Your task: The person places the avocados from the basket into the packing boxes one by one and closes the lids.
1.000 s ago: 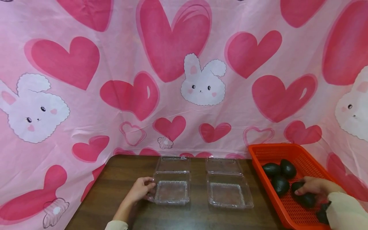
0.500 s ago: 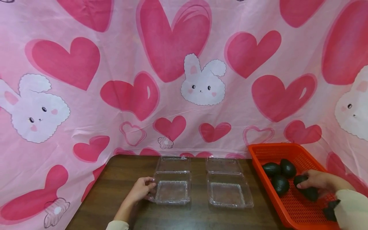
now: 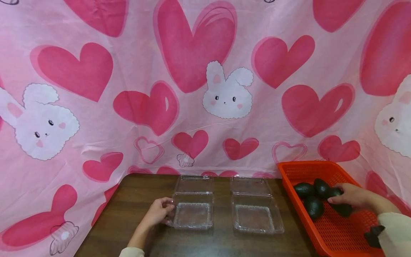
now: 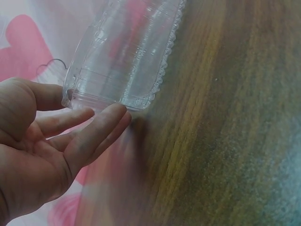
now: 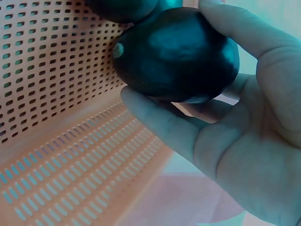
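In the head view my right hand [image 3: 350, 196] holds a dark green avocado [image 3: 343, 210] inside the orange basket [image 3: 298, 207]. The right wrist view shows this avocado [image 5: 176, 56] between thumb and fingers, its stem end facing the basket's perforated wall. Several other avocados [image 3: 313, 207] lie together just left of that hand. Over on the left, my left hand [image 3: 159, 211] pinches the near left side of a clear plastic clamshell container [image 3: 192, 214] that stands with its lid folded back. Its thumb hooks at the rim and its fingers press the side wall [image 4: 106, 92].
A second clear clamshell container [image 3: 255, 217], lid also laid back, stands between the first one and the basket. All of them rest on a brown wooden table [image 3: 128, 200]. A pink cloth [image 3: 192, 117] with hearts and rabbits hangs behind and on both sides.
My right hand has moved the avocado up and slightly right, toward the back of the basket, close to the others. The left hand and both containers have stayed in place.
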The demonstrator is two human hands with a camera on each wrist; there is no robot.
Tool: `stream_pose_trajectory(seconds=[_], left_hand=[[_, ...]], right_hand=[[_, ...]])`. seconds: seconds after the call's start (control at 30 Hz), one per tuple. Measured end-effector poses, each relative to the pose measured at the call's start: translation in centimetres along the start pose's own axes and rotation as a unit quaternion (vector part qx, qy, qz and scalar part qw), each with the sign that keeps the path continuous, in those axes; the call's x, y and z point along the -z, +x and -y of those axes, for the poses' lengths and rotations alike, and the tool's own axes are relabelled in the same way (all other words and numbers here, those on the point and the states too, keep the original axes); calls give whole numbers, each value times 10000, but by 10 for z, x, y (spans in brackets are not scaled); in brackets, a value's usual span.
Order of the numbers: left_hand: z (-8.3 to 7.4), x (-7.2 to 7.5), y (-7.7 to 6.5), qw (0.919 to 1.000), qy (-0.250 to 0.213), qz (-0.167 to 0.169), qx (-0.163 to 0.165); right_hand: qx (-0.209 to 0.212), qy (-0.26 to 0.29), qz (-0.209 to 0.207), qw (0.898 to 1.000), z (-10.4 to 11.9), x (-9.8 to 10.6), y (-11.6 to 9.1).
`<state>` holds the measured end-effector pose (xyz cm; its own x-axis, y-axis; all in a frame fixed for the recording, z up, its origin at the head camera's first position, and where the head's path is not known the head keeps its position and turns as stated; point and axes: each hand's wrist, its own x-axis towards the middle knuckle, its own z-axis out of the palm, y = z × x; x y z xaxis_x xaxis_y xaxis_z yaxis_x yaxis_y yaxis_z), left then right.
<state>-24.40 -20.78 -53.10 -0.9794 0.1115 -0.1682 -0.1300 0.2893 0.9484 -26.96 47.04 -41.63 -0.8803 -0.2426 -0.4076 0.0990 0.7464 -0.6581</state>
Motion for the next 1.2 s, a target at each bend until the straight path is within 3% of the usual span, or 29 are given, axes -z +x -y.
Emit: stream_pose_trajectory(seconds=[0.33,0.6,0.83,1.2], left_hand=[[1,-1,0,10000,45,-34,-23],[0,-1,0,9999,83,-78,26],[-3,-3,0,9996,141,-190,119],[-4,-3,-2,9999,68,-149,53]], right_hand=[[787,-482,-526,9943,21,-7,3],[958,-1131,-1058,9833,50,-16,13],[998,-319,-880,9906,72,-26,19],[1194,0,-1029,9875,95,-45,29]])
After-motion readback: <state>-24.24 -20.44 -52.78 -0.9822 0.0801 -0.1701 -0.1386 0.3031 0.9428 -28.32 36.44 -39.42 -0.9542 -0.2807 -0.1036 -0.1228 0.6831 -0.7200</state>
